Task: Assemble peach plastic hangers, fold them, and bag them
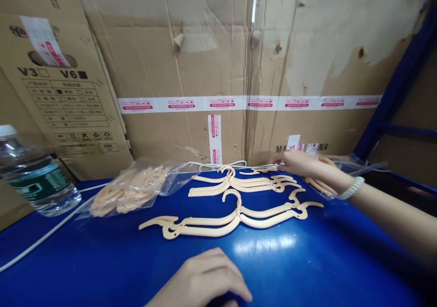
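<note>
A peach-coloured folding clothes hanger (208, 229) lies unfolded on the blue table, its hook pointing to the back. Behind it lie more hanger pieces (210, 191), overlapping, with arms and hooks of the same colour. My left hand (208, 277) rests near the front edge of the view, fingers loosely curved and apart, with nothing seen in it. My right hand (297, 163), with a pale band at the wrist, reaches to the back of the table. Its fingertips pinch at a small hanger part (264, 169) there; the exact contact is partly hidden.
A clear bag of hanger parts (136, 188) lies at left, another bag of parts (321, 184) beside my right wrist. A water bottle (37, 179) stands far left. A white cable (51, 236) crosses the blue table (102, 261). Cardboard (184, 70) walls the back; a blue post (392, 79) rises right.
</note>
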{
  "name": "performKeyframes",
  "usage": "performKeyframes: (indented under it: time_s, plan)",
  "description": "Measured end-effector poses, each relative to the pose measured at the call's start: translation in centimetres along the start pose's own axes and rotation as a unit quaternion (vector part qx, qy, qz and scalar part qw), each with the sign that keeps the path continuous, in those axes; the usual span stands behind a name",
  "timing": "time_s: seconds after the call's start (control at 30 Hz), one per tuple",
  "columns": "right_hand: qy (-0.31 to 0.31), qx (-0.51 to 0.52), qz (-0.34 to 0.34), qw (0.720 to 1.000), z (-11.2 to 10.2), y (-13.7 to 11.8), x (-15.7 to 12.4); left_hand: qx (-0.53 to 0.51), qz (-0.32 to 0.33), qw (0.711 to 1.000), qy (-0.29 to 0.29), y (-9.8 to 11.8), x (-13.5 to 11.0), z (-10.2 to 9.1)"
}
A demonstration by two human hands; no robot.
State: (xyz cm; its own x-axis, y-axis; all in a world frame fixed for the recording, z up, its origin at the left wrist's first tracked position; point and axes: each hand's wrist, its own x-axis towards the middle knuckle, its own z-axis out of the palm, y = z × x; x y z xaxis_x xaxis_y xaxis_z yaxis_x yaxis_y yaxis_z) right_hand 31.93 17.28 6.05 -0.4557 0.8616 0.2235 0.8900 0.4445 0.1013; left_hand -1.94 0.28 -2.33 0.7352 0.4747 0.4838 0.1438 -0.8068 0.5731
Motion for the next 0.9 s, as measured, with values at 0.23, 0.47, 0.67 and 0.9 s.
performKeyframes:
  time_s: [0.23, 0.47, 0.67, 0.9]
  plan:
    - [-0.043, -0.044, 0.028, 0.998, 3.5, 2.1, 1.2, -0.052, 0.006, 0.998, 0.028, -0.8, 0.7, 0.6]
    - [-0.044, -0.044, 0.032, 0.998, 4.0, 3.0, 1.6, -0.091, -0.069, 0.993, 0.012, 0.7, 0.7, -0.6]
    - [0.015, -0.001, 0.047, 0.999, 1.3, 2.1, 1.3, -0.121, -0.172, 0.978, 0.011, 1.8, 1.4, -1.4]
    - [0.021, 0.181, 0.015, 0.983, -1.6, -5.0, 0.6, -0.301, -0.28, 0.901, 0.141, 1.6, 1.0, -0.7]
